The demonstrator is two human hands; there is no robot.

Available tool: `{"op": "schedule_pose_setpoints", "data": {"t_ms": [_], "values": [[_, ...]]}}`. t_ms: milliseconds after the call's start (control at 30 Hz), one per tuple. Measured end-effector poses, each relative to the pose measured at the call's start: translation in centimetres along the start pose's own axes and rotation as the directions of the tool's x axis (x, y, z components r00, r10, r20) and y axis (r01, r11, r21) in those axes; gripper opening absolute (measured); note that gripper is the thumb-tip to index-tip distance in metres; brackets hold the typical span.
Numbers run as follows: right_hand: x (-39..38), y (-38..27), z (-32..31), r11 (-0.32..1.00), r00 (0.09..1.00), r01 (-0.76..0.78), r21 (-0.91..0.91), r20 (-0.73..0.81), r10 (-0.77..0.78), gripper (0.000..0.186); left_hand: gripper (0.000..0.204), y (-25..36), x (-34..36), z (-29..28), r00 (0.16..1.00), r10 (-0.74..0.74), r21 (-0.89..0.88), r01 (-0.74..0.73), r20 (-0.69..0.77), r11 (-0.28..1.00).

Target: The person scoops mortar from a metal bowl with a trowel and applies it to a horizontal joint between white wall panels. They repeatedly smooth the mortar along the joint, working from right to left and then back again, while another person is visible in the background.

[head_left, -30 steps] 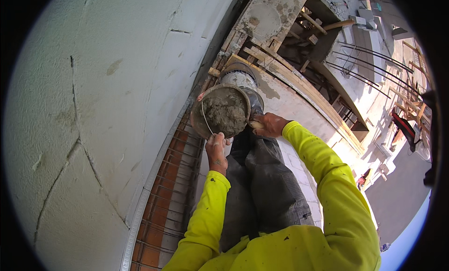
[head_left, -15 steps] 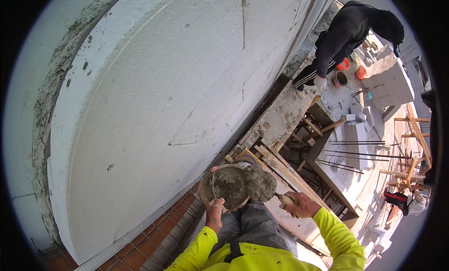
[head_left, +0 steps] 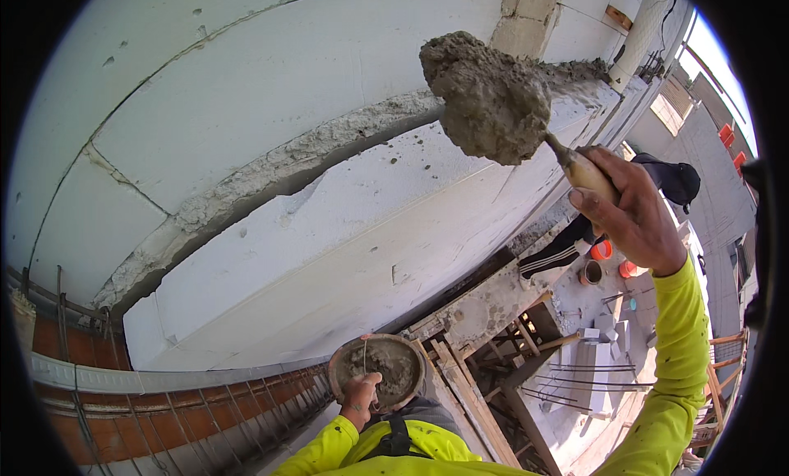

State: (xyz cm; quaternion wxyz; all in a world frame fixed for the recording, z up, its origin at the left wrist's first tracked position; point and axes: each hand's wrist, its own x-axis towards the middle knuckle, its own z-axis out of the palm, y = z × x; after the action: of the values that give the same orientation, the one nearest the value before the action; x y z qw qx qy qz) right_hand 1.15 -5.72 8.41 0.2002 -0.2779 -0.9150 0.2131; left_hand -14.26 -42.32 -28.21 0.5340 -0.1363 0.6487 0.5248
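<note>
My right hand (head_left: 633, 209) is raised and wrapped round the wooden handle of a trowel (head_left: 590, 177). A big heap of wet grey mortar (head_left: 493, 98) covers the trowel's blade, in front of the top of a white block wall (head_left: 345, 238). Below, my left hand (head_left: 360, 400) grips the thin wire handle of a bucket (head_left: 335, 369), close against my body. Grey mortar (head_left: 393, 369) lies inside the bucket. A rough mortar strip (head_left: 246, 168) runs behind the top of the white blocks.
A person in dark clothes (head_left: 670, 180) is partly hidden behind my right hand. Beyond the wall's foot are wooden planks (head_left: 468, 394), a framed opening (head_left: 526, 336), steel rods (head_left: 592, 367) and orange buckets (head_left: 602, 250). Reinforcing bars (head_left: 197, 418) line the lower left.
My right hand has lifted the loaded trowel from beside the bucket up to the wall's top. The bucket stays low in my left hand. The view has shifted, showing more of the wall's top.
</note>
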Motion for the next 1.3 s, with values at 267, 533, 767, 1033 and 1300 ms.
{"op": "schedule_pose_setpoints", "data": {"t_ms": [267, 533, 767, 1033, 1300], "values": [[12.0, 2.5, 8.5, 0.734, 0.824, 0.518, -0.440, 0.026, -0.566, 0.041, 0.019, 0.0, -1.8, -3.3, 0.993, 0.055, -0.070, -0.063, -0.109, 0.996], [12.0, 4.1, 5.2, 0.721, 0.804, 0.594, -0.357, 0.252, -0.538, 0.042, 0.025, -0.9, -1.6, -5.1, 0.969, 0.059, -0.136, -0.094, -0.238, 0.986], [13.5, 6.2, 8.3, 0.686, 0.737, 0.662, -0.301, 0.096, -0.669, 0.044, 0.021, 0.5, -3.9, -5.9, 0.950, 0.063, -0.162, -0.117, -0.305, 0.980], [13.4, 3.8, 7.0, 0.570, 0.740, 0.624, -0.535, 0.168, -0.652, 0.034, 0.023, 1.2, -7.1, -5.3, 0.951, 0.162, -0.140, -0.204, -0.264, 0.969], [9.5, 2.9, 9.3, 0.776, 0.800, 0.591, -0.219, 0.036, -0.599, 0.035, 0.025, 2.0, -9.3, -4.5, 0.944, 0.222, -0.140, -0.260, -0.244, 0.955]]}}
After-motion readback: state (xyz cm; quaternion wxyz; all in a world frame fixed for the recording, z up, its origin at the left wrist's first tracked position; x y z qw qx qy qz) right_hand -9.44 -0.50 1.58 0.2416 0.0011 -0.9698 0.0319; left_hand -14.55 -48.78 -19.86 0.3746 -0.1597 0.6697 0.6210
